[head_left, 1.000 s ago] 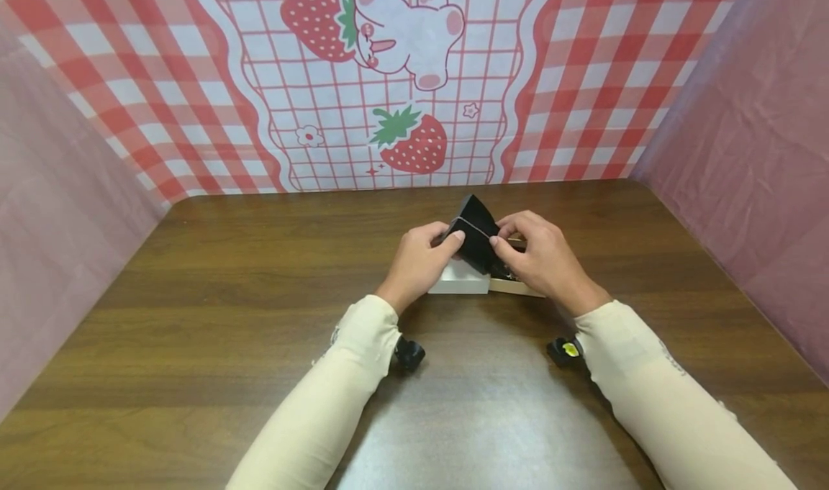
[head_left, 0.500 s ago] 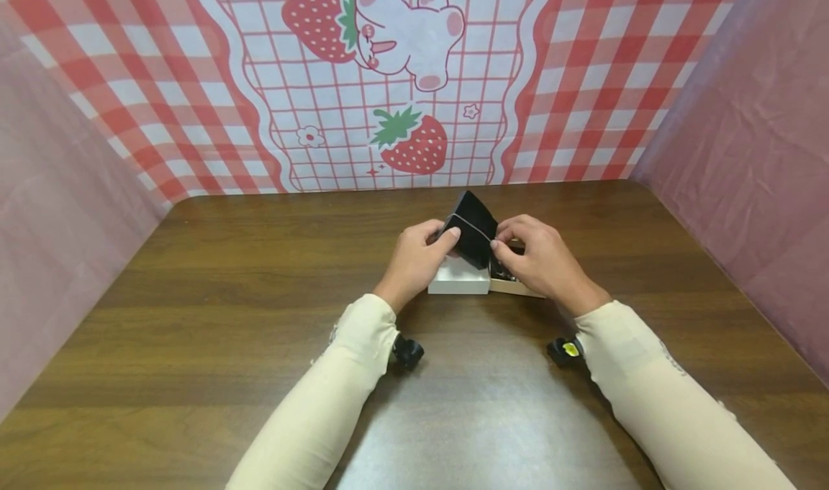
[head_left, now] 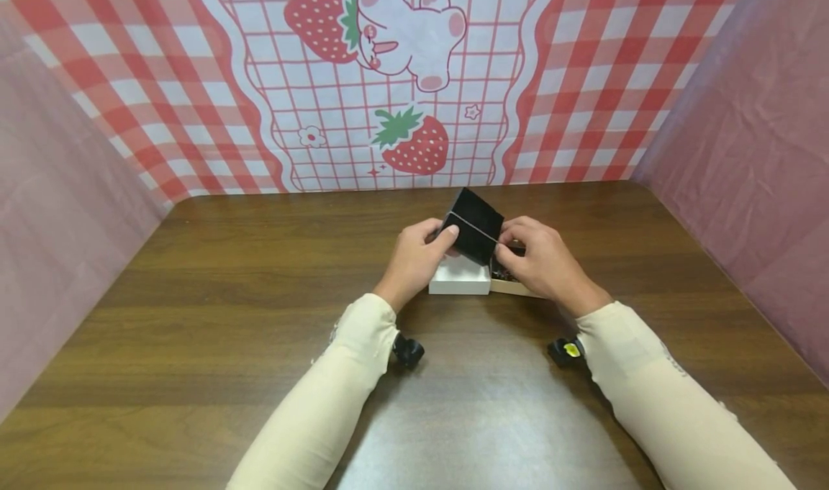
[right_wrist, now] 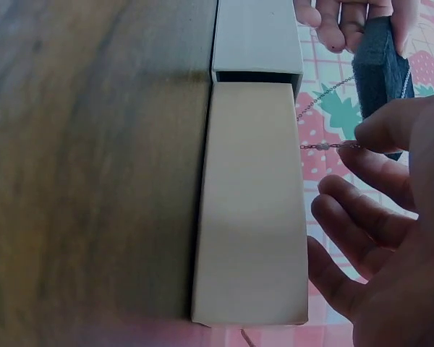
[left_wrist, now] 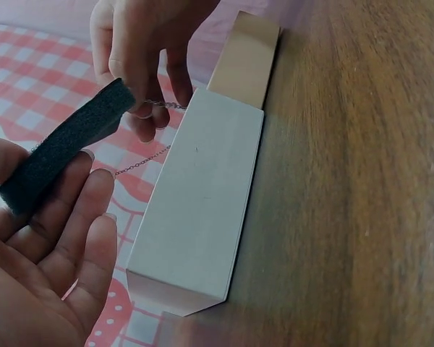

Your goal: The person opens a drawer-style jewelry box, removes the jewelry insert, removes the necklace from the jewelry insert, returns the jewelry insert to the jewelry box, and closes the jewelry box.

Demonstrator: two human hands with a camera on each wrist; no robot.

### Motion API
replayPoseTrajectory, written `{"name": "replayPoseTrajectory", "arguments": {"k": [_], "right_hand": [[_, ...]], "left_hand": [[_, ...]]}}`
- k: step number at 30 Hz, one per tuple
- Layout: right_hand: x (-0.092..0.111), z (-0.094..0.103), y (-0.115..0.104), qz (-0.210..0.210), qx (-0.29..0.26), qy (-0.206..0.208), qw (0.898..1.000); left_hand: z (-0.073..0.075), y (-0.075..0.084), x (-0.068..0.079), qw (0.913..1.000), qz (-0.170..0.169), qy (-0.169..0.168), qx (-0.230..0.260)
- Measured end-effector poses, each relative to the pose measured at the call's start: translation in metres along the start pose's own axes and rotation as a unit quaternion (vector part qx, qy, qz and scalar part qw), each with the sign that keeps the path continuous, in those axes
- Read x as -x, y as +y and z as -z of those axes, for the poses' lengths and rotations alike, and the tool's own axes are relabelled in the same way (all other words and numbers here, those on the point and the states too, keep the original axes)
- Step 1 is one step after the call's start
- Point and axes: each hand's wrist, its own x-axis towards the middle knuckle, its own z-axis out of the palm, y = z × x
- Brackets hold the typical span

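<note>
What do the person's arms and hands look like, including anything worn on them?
Long, plain cream sleeves cover both arms down to the wrists, with greyish markings along the outer side, too small to read. The hands are bare, without gloves. Small black devices jut out beside both wrists; the right device shows a yellow patch.

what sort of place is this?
Probably a makeshift tabletop filming setup: a wooden table closed in by a strawberry-print sheet behind and pink cloth at both sides.
</note>
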Motion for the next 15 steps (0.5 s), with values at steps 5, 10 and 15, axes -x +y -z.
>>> {"name": "replayPoseTrajectory", "arguments": {"k": [5,10,15], "right_hand": [[-0.0006,0.0005,0.0010,0.007,-0.006,0.020,1.000],[-0.0005,0.0008,0.0011,0.011,-0.007,0.043,0.999],[-0.0003,0.0006,0.0010,0.014,-0.015,0.065,0.998]], "left_hand": [[0.0004,0.0003,0.0001,1.0000,0.006,0.001,0.007],[0.0006,-0.0003,0.0008,0.9999,0.015,0.006,0.002],[-0.0002,-0.0013,0.0003,0.9995,0.026,0.013,0.010]]}}
